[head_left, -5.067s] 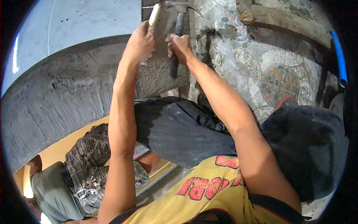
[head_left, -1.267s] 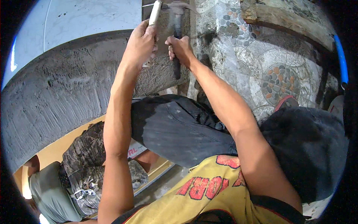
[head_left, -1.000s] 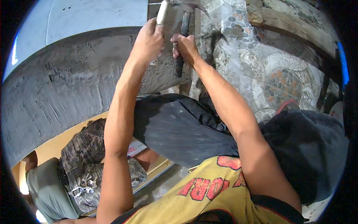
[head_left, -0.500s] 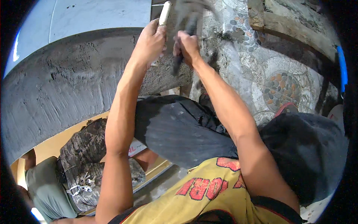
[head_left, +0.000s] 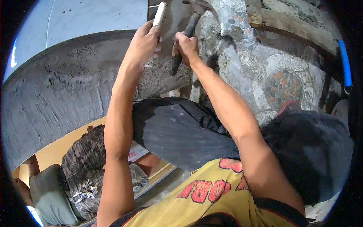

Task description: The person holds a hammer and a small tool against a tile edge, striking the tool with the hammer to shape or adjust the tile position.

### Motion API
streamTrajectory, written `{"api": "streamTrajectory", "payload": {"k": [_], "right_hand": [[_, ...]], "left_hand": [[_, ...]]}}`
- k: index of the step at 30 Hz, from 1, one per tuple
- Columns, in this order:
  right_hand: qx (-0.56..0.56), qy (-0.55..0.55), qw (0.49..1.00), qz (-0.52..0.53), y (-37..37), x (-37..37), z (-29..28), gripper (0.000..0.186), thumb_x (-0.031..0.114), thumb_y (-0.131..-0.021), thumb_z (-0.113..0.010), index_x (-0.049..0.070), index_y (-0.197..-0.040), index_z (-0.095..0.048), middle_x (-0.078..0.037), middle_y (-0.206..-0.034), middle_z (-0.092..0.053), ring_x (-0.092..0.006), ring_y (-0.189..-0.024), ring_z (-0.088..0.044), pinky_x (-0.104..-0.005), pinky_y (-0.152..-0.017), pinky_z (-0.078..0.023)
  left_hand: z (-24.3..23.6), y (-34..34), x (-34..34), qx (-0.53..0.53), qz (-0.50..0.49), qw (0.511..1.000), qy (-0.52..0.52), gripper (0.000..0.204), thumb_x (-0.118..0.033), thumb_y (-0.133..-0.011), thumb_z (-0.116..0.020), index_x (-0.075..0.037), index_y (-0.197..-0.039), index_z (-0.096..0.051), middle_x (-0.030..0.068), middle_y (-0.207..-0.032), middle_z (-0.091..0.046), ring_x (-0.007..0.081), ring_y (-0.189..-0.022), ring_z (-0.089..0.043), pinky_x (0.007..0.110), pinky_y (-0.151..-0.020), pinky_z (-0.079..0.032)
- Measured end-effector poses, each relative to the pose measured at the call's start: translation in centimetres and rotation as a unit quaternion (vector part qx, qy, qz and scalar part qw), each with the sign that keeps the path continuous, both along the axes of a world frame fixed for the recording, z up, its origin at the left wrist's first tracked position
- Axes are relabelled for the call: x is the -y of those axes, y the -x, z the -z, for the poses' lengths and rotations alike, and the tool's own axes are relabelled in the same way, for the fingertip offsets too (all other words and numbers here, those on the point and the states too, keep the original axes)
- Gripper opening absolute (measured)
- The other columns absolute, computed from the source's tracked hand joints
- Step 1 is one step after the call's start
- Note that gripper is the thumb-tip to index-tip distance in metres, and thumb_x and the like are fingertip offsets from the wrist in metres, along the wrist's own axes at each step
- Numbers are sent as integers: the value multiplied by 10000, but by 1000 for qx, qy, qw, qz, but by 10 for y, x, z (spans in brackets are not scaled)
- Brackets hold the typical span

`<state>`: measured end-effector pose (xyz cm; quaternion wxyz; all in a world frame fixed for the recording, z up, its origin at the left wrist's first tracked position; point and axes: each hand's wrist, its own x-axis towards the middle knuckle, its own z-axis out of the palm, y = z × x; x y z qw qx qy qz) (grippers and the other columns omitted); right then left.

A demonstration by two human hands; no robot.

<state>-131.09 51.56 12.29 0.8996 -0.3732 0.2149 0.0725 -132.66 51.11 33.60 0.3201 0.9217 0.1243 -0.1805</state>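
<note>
My left hand [head_left: 143, 44] is closed around a white pipe-like piece [head_left: 160, 13], which sticks out above my fist with a bit of white showing below it. In my right hand [head_left: 186, 46] is a claw hammer [head_left: 191, 25], gripped by its dark handle. The hammer's curved metal head is at the top edge of the view, to the right of the white piece and apart from it. Both hands are over the end of a grey mortar-covered ledge [head_left: 56, 83]. My fingers hide the middle of the white piece.
Pale tiles [head_left: 90, 19] lie at the far left, beside the mortar. Pebble-patterned flooring [head_left: 283, 85] is on the right, below a rough block-like edge [head_left: 298, 22]. A blue tube-like thing [head_left: 345, 64] is at the far right. Another person in camouflage clothing [head_left: 85, 162] is at lower left.
The hammer was smeared by motion and now shows sharply, its head a little farther right. Both hands and the surroundings sit slightly farther left in the view. Both grips are kept.
</note>
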Motion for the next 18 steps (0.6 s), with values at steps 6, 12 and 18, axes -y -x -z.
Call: {"api": "streamTrajectory", "payload": {"k": [6,12,18], "right_hand": [[-29,31,996,-81,9,10,-12,325,276,-662,-671,-22,-551,-599,-122,-582,-637,-241,-509,-615,-361,-596,-505],[-43,-44,998,-7,7,22,-18,259,151,-763,-627,47,-559,-505,-48,-496,-478,-181,-403,-484,-354,-412,-412],[-47,-125,991,-1,5,37,-24,306,221,-731,-631,43,-507,-522,-75,-498,-540,-233,-419,-545,-384,-443,-463]], "left_hand": [[-6,-2,-44,10,118,981,-156,486,-291,-1028,-478,-51,-1446,-416,13,-723,-488,109,-554,-450,284,-488,-396],[0,1,-19,32,144,974,-173,464,-262,-1029,-466,-53,-1441,-423,2,-707,-494,95,-532,-437,275,-461,-387],[-5,-5,-17,40,125,983,-132,331,-223,-1017,-451,-36,-1283,-515,37,-681,-543,165,-532,-499,345,-505,-435]]}}
